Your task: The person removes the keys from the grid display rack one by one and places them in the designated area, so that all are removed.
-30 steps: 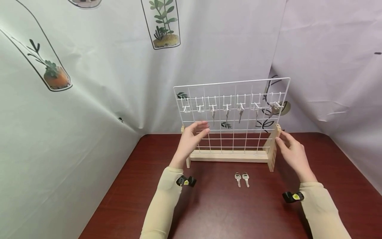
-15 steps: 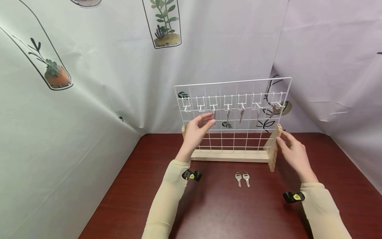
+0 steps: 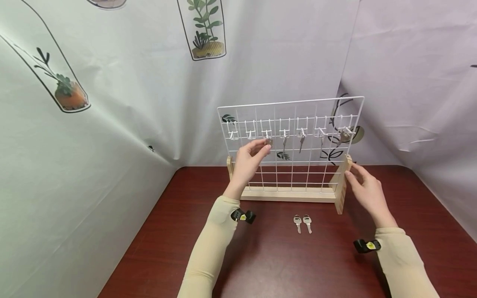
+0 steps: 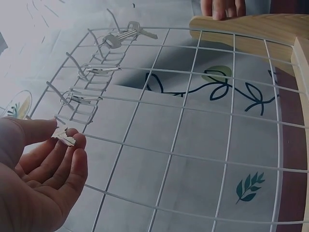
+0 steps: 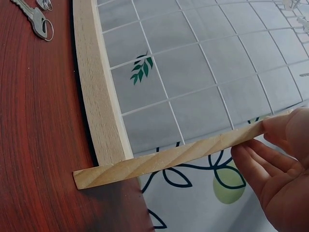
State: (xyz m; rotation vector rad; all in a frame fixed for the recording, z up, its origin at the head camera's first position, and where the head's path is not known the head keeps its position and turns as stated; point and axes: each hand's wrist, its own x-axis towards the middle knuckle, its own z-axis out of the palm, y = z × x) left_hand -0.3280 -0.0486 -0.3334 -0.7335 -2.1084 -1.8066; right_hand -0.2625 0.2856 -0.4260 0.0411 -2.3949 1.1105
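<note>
My left hand point(image 3: 247, 161) pinches a silver key point(image 4: 65, 137) between thumb and fingers, just under the third hook point(image 3: 266, 134) from the left on the white wire grid rack point(image 3: 290, 161). The fingers cover part of this key, and I cannot tell whether its ring sits on the hook. My right hand point(image 3: 367, 192) grips the rack's right wooden upright point(image 5: 169, 154), thumb on one face and fingers on the other. Further keys point(image 3: 302, 142) hang from the hooks right of my left hand. The two leftmost hooks point(image 3: 232, 135) carry no key.
Two silver keys point(image 3: 302, 224) with rings lie side by side on the dark red table point(image 3: 283, 260), in front of the rack's wooden base bar point(image 3: 287, 195). A white curtain point(image 3: 156, 82) with printed plants stands behind and at the left.
My left hand has moved up and to the right from in front of the grid and has taken hold of the key by the third hook. My right hand stays on the upright.
</note>
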